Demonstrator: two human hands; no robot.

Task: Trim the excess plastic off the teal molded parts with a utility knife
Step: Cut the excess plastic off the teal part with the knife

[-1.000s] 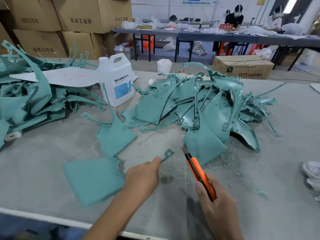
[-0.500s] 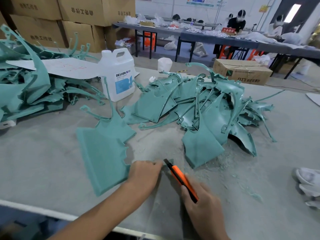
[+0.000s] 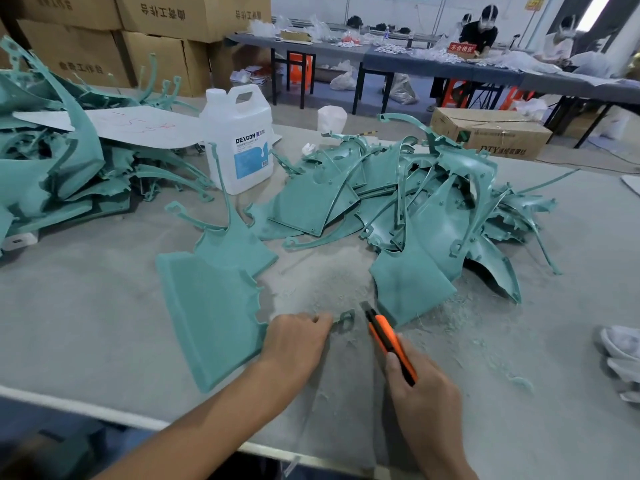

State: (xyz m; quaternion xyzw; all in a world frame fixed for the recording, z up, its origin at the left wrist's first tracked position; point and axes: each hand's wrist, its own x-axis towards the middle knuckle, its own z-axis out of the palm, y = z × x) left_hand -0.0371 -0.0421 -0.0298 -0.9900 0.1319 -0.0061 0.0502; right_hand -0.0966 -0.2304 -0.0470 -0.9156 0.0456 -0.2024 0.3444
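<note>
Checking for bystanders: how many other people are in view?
3 at the far tables: one in black, one half hidden left of them, one in white rightmost. Others may be hidden.

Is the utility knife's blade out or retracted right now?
Out: a grey blade projects from the orange utility knife gripped by the right hand.

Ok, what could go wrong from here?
The utility knife in the right hand points at the tab just past the fingertips of the left hand; a slip could cut them. The teal part is gripped only at that end, so it might pivot under the cut.
</note>
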